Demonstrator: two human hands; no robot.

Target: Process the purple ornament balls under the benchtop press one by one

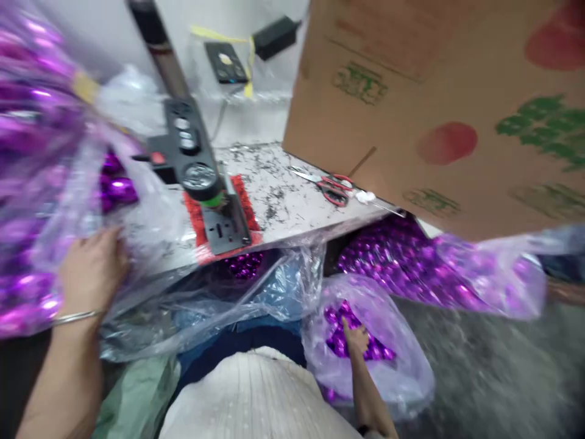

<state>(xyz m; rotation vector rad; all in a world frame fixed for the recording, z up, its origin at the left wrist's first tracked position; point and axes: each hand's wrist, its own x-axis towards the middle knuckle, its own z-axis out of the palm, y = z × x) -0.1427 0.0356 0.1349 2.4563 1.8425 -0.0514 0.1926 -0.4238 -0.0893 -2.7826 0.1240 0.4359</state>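
My left hand [94,268] is at the left, its fingers curled at the edge of a clear plastic bag [150,201] that holds shiny purple balls [116,183]. Its fingertips are partly hidden. Low on the right, my right hand [356,338] reaches into another translucent bag [406,366], just over a heap of purple metallic balls [337,341]. The thumb stands apart from the fingers there, and I see nothing held. Between the hands, a black upright press-like machine [201,177] stands on a red mat [247,204] at the table edge.
Red-handled scissors [336,189] lie on the white table [297,213], which is strewn with dark scraps. A large cardboard box [411,122] rises at the right. More bagged purple balls [402,262] lie under it. A black control box [226,62] sits at the back.
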